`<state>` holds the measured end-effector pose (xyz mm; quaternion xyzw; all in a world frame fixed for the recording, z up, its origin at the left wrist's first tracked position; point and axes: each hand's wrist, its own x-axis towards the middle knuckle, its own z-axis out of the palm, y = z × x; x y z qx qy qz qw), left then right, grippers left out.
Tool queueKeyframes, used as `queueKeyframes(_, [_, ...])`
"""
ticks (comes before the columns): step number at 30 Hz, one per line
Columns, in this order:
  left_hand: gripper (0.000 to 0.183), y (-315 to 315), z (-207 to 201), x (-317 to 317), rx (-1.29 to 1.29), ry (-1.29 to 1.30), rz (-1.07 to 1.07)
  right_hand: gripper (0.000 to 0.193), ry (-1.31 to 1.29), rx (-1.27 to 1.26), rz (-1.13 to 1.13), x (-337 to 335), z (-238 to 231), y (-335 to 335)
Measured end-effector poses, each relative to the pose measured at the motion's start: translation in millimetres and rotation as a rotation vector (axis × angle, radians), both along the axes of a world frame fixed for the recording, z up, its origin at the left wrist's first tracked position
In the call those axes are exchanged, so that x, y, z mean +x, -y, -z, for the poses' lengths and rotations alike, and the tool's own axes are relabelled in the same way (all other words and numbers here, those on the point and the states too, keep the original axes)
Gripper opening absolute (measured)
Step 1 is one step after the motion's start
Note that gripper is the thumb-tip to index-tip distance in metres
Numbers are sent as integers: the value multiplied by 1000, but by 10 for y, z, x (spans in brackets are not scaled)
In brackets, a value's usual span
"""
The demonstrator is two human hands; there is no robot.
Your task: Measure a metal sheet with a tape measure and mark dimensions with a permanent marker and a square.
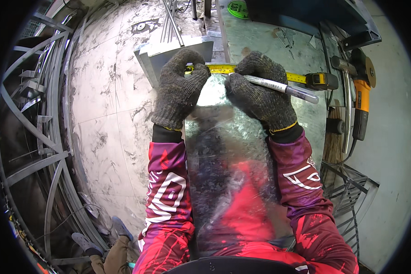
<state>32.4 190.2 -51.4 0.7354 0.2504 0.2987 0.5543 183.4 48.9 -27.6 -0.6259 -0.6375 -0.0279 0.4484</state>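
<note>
My left hand (pixel 180 91), in a dark knitted glove, is closed on the end of a yellow tape measure blade (pixel 221 69). The blade runs to the right across a shiny metal sheet (pixel 233 125). Its black and yellow case (pixel 322 81) rests at the right. My right hand (pixel 265 91), gloved alike, is closed on a marker pen (pixel 278 86), its dark end pointing right and its other end at the tape. Behind my left hand stands a bent grey metal piece (pixel 153 64), partly hidden by the glove.
An angle grinder (pixel 362 98) with an orange body and a hammer (pixel 345 67) lie at the right. A green round object (pixel 238 9) is at the far edge. Metal bars and frames (pixel 55 105) line the left. Another person's clogs (pixel 86 243) show at lower left.
</note>
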Motion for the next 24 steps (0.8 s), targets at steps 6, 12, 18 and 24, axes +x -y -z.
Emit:
queueKeyframes(6, [9,1,10,15,51,-26,9,25,100,28,7,31,21,13])
queueKeyframes(12, [10,-1,-7,-9,3,-12,2,15,67,-34,17,-27,-68,-6])
queueKeyframes(18, [8,20,16,29,-4,12,-10,12,61,-20,-13,-49,-122,11])
queueKeyframes(24, [11,20,-17,12,11,-11,15,13,-58,-49,-7,-84,-114,16])
